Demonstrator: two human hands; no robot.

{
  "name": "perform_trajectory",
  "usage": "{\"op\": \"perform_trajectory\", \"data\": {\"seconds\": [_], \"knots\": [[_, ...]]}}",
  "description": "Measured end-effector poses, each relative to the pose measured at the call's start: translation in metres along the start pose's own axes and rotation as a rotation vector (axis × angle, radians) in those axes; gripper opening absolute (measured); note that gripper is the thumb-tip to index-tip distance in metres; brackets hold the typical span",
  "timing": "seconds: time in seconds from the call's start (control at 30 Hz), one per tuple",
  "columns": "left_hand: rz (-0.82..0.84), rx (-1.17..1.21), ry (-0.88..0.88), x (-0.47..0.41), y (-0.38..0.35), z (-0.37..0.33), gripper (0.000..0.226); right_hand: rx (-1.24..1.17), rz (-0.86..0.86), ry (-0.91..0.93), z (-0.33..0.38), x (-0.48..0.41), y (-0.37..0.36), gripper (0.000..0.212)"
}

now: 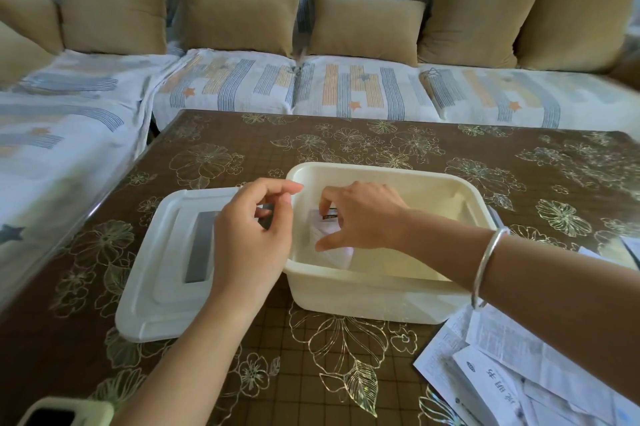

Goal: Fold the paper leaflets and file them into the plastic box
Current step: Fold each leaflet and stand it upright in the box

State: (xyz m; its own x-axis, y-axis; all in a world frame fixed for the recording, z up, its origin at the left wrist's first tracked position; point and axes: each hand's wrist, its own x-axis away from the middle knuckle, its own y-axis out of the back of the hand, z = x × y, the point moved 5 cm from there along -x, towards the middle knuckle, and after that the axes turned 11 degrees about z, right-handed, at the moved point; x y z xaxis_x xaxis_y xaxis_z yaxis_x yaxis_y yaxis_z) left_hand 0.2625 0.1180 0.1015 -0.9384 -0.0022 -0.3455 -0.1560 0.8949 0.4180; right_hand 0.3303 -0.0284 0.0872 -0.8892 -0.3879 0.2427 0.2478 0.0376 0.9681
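Cream box [381, 171]: leaflet [334, 254] filing.
R hand [363, 217] pinches folded leaflet inside box; L hand [249, 235] loose, empty, at box rim. Risk: unfolds on release.

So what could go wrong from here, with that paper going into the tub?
The folded leaflet pinched by the right hand inside the plastic box might spring open or flop over once released. The loose leaflets lie just beneath the right forearm, so drawing the arm back carelessly could scatter them.
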Motion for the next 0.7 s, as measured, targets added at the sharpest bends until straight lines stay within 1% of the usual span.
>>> {"op": "perform_trajectory", "data": {"seconds": [0.13,0.23,0.5,0.6,0.7], "knots": [[-0.001,0.001,0.005,0.001,0.000,-0.001,0.020,-0.094,0.004,-0.007,-0.003,0.005,0.001,0.059],[-0.004,0.000,0.005,0.002,0.001,-0.002,0.020,-0.165,0.007,-0.003,-0.005,0.007,0.001,0.055],[-0.016,-0.018,-0.015,0.005,0.002,-0.008,0.021,-0.307,-0.032,-0.037,-0.016,0.016,0.006,0.020],[-0.032,-0.039,-0.064,0.013,0.003,-0.020,0.021,-0.436,-0.100,-0.019,-0.020,0.035,0.018,0.011],[-0.035,-0.063,-0.150,0.023,0.001,-0.041,0.021,-0.579,-0.246,0.007,-0.017,0.073,0.030,0.007]]}}
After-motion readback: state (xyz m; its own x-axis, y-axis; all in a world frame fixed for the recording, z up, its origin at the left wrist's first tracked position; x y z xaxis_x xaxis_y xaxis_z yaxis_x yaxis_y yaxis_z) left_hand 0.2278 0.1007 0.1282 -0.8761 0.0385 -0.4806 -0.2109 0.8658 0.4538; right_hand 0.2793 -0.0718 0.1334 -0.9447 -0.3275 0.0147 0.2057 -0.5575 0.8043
